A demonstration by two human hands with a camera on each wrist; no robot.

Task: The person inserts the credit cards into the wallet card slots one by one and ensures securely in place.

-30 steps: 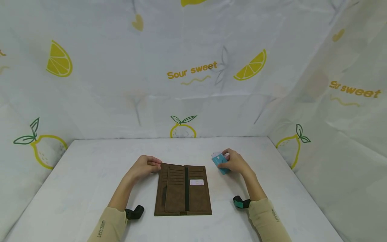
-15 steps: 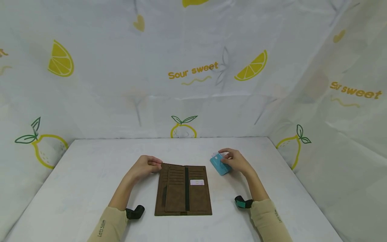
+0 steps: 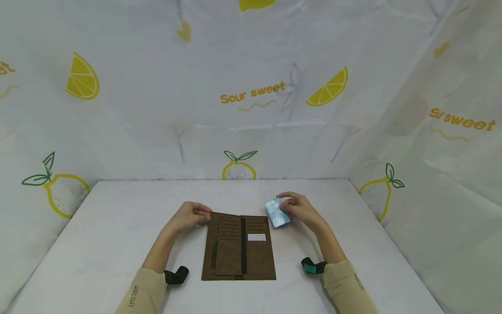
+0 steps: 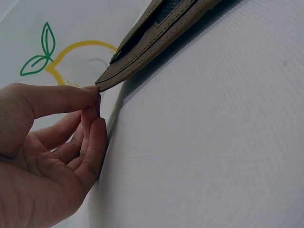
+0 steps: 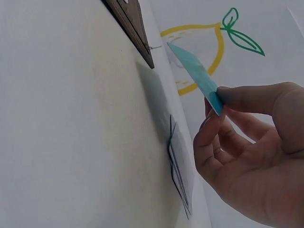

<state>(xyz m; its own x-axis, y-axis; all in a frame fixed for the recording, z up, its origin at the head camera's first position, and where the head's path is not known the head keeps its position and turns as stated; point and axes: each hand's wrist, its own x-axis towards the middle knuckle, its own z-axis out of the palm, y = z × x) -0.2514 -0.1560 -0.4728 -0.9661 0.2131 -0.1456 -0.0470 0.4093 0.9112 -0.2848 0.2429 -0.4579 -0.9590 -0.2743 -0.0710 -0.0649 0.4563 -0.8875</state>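
A brown bifold wallet [image 3: 228, 261] lies spread open on the white table, with rows of card slots, a dark band down its middle and a pale card [image 3: 256, 237] showing in a right-side slot. My left hand [image 3: 192, 214] pinches the wallet's far left corner between thumb and fingers. Beyond the wallet's far right corner, my right hand [image 3: 303, 209] pinches a light blue card [image 3: 276, 213] by its edge. In the right wrist view that card is tilted and held above the table, with a few thin cards [image 5: 180, 166] lying below the fingers.
White cloth with printed lemons [image 3: 239, 170] hangs behind the table and along both sides. Each forearm wears a beige sleeve, and a black strap-mounted piece [image 3: 176, 275] juts inward from the left wrist; a similar piece [image 3: 313, 266] is on the right.
My right hand has lifted the blue card off the other cards and brought it left, closer to the wallet, its face now catching light. My left hand keeps its pinch on the corner.
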